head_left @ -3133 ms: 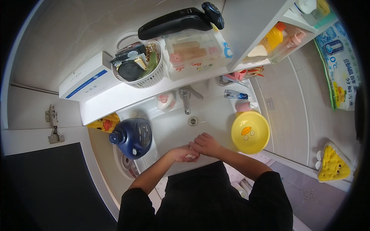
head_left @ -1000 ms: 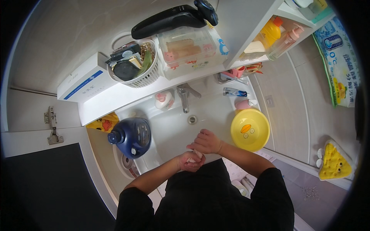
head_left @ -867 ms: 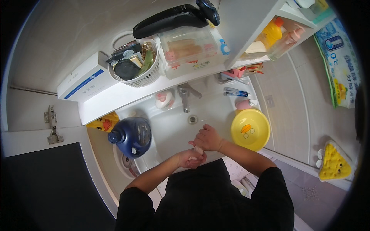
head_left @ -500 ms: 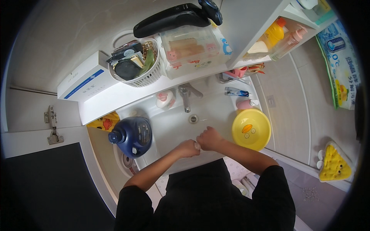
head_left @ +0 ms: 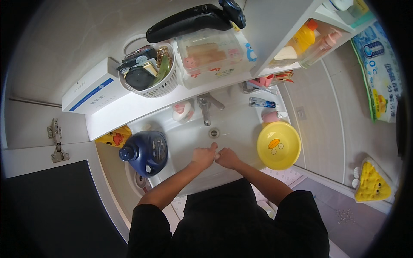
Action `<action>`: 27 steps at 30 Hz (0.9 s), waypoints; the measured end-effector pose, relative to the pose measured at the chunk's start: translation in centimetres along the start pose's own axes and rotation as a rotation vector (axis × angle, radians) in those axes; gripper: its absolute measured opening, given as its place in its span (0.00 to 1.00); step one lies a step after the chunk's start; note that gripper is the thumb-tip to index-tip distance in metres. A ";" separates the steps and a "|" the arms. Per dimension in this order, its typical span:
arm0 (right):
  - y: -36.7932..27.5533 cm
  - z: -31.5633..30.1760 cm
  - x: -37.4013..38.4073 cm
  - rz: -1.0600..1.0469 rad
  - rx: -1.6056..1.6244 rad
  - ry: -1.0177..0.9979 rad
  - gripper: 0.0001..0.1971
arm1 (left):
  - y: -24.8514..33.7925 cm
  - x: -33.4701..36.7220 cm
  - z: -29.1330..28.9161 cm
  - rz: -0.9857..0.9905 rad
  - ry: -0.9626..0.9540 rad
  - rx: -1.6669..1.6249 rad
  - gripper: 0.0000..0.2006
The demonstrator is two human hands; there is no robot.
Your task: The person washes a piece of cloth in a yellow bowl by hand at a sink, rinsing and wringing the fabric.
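Note:
My left hand point(head_left: 203, 155) and my right hand point(head_left: 228, 158) are held together over the white sink basin point(head_left: 232, 129), both curled into loose fists with the knuckles touching. Nothing shows inside either hand. The metal tap point(head_left: 205, 108) stands at the back of the basin, and the drain point(head_left: 214, 133) lies just beyond my fingers. I cannot tell whether water is running.
A yellow bowl with a duck face point(head_left: 278, 145) sits right of the basin, a dark blue jug point(head_left: 144, 151) to its left. A pink soap dish point(head_left: 183, 111) is by the tap. Above, a shelf point(head_left: 124, 107) carries a white basket, a clear box and a black shaver.
My hands were overlapped and rubbing one another; now they sit side by side as fists, slightly farther toward the drain.

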State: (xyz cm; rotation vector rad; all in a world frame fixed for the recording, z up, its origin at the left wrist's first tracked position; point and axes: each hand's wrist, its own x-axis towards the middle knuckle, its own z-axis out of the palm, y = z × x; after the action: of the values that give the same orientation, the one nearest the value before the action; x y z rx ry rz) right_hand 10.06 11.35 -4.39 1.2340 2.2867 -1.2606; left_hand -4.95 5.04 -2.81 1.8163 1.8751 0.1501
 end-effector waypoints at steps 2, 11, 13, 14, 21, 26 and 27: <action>0.7 1.0 0.0 0.050 0.208 -0.019 0.13 | 0.1 0.1 -0.1 0.016 0.013 0.033 0.13; -1.2 0.6 -1.5 0.363 0.950 -0.309 0.08 | -0.9 -0.7 1.3 0.136 0.154 0.136 0.14; -1.3 0.9 -1.7 0.380 1.010 -0.337 0.09 | -1.1 -1.0 1.6 0.146 0.164 0.154 0.14; -1.3 1.0 -1.8 0.377 1.042 -0.346 0.09 | -1.2 -1.2 1.7 0.138 0.168 0.152 0.14; -0.5 2.4 -1.8 0.374 1.168 -0.414 0.07 | -1.4 -1.7 2.4 0.138 0.222 0.140 0.15; -0.5 2.2 -2.4 0.370 1.153 -0.426 0.07 | -1.1 -2.3 2.7 0.151 0.286 0.094 0.13; -0.4 2.1 -2.5 0.361 1.130 -0.420 0.07 | -1.1 -2.4 2.8 0.148 0.301 0.092 0.13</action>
State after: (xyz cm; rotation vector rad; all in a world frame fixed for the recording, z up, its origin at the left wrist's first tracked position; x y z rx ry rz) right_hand 10.86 8.20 -4.00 1.3465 0.9128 -2.4372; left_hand -4.77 1.85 -4.95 2.0924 1.9713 0.4168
